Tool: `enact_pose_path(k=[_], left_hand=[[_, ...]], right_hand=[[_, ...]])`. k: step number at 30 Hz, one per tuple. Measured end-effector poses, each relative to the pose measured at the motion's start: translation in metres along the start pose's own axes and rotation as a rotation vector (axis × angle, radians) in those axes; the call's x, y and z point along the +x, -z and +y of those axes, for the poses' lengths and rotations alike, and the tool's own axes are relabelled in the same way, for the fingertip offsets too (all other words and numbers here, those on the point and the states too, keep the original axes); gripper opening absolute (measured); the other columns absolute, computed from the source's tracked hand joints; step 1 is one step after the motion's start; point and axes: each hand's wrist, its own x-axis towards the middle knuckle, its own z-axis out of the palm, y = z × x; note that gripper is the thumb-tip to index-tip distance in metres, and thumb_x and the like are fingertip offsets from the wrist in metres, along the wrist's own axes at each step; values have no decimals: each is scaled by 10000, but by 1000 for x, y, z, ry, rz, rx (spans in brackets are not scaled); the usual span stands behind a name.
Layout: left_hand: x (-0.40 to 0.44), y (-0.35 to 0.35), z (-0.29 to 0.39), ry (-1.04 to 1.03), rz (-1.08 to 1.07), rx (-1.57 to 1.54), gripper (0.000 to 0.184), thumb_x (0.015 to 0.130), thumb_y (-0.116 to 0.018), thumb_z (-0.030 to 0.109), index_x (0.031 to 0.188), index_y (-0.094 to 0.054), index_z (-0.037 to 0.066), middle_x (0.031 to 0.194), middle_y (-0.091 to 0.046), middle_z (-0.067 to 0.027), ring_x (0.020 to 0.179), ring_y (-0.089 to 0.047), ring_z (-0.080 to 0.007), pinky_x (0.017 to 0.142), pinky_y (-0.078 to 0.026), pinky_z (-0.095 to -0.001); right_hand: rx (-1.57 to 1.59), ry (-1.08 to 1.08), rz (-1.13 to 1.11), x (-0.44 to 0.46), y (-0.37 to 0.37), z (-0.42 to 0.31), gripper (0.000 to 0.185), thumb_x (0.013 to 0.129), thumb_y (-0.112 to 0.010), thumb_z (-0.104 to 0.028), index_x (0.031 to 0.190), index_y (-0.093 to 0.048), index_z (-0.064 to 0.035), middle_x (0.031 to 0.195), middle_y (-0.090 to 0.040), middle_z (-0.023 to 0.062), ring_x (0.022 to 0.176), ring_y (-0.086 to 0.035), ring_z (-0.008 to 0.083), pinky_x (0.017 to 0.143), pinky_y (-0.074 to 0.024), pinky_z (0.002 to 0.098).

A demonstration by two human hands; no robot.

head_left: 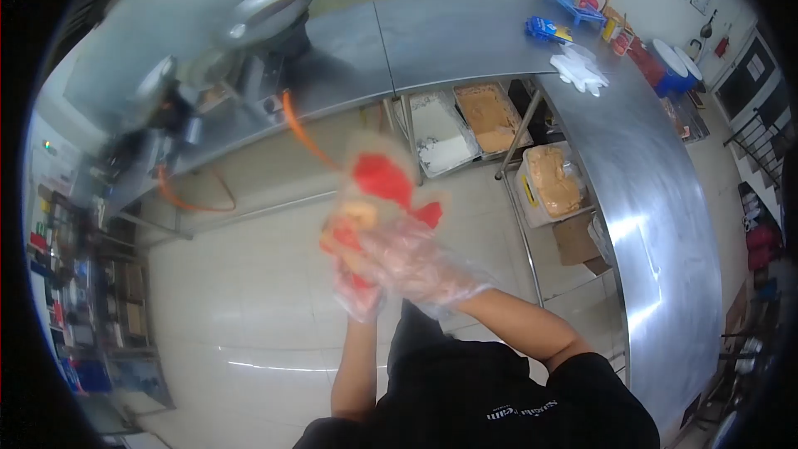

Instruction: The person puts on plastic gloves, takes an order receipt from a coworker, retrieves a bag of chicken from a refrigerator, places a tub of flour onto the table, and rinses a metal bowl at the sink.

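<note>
Your two hands are together near the middle of the frame, above the pale tiled floor (233, 299), both in clear plastic gloves. Between them is the thing you are handling, a see-through package with red patches (382, 179); its upper part extends above your hands, toward the orange hose (301, 133). It is badly blurred, so you cannot read what it holds.

Your right hand (407, 258) comes in from the lower right, its fingers bent narrowly onto the package. Your left hand (359, 295) comes up from below, partly covered by the right and smeared by blur; you cannot tell how its fingers are set.

Across the top of the frame runs a steel counter (465, 33), with a large wok (274, 8) at the upper left. At the upper right, white gloves (579, 69) lie just beside a blue packet (547, 29). A second steel counter (657, 199) runs down the right side. Under the counters, right of the upper middle, you see a tray of white stuff (453, 168) next to a tray of tan stuff (490, 120), and below them a tub (532, 204) near a cardboard box (573, 254).
</note>
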Motion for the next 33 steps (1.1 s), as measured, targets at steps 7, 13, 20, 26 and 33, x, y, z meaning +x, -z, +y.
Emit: enact_pose_path(k=[7,13,20,26,33], left_hand=[[277,-44,-36,392,-108,-331,420,970,-395,339,1297,-471,88,1286,-541,-76,1193,-506,-213,1013,-404,-420],[495,-61,-60,17,102,664,379,883,-603,176,1239,-513,82,1003,-641,-91,892,-606,-186,797,-487,-303],[555,-26,-113,-813,-74,1630,294,834,-650,102,1111,-599,22,1054,-644,-135,956,-620,-250,861,-488,-320],[562,-25,-126,-1058,-108,1578,243,836,-567,-34,1079,-560,-38,1077,-614,-150,970,-581,-211,876,-461,-327],[577,-14,-116,-1122,-129,1577,222,832,-590,-1,1050,-568,-36,1032,-616,-136,907,-575,-198,843,-456,-317]], right_hand=[[128,-390,278,131,-61,214,72,780,-646,-146,815,-609,-95,742,-600,93,732,-612,287,609,-478,397],[39,-462,329,185,-81,371,97,780,-596,-90,876,-586,-75,798,-594,117,774,-591,308,666,-473,411],[391,-1095,109,-52,-260,464,259,868,-557,-279,997,-591,-58,1033,-601,168,978,-572,341,859,-452,442],[627,-1937,110,-241,-470,655,720,716,-649,-539,1231,-516,-54,1250,-537,193,1162,-512,344,972,-417,431],[370,-2220,689,-256,-574,755,433,727,-656,-392,989,-563,-59,917,-647,155,887,-625,339,770,-495,450]])
